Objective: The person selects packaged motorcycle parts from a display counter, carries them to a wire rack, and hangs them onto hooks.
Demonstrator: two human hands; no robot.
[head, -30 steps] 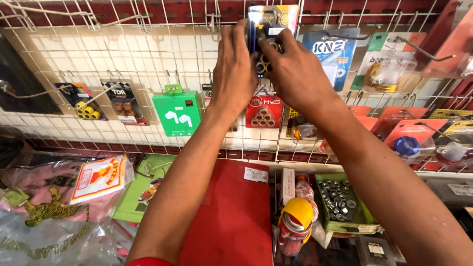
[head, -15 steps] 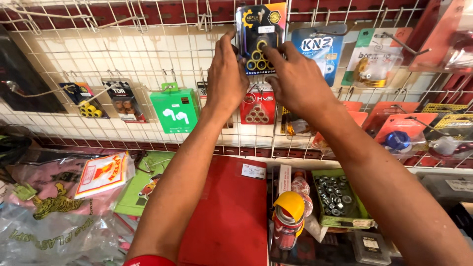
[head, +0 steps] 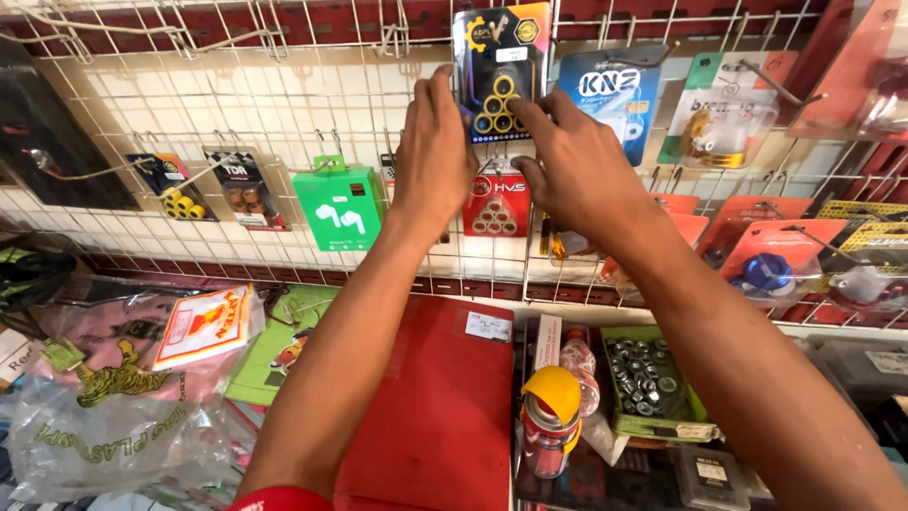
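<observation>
Nearest the camera, the bench carries a flat red case (head: pixel 445 416), a spray can with a yellow cap (head: pixel 551 416) standing just beside it, and a green tray of metal nuts (head: pixel 653 383) on the far side of the can; to the left lie clear plastic bags (head: pixel 113 407) of printed packets. Anything dropped from above would likely land among these, and a falling pack could tip the can or scatter the nuts. Above them both forearms reach up to the white wire grid (head: pixel 284 104) on the wall. The left hand (head: pixel 435 156) has its fingers curled against the left edge of a dark blister pack of yellow rings (head: pixel 499 71), and the right hand (head: pixel 577 170) pinches the pack's lower right corner with thumb and fingertips, so both are gripping it lightly at the edges. The pack sits high on the grid, at the top row, and I cannot tell whether its hole is on a hook. If it is not seated, letting go could let it slide down. The right wrist is close to the red triangular pack of rollers (head: pixel 496 203) just below and to the bare hooks (head: pixel 757 80) further right; a careless pull might knock that pack loose or snag a sleeve or skin on a hook.
</observation>
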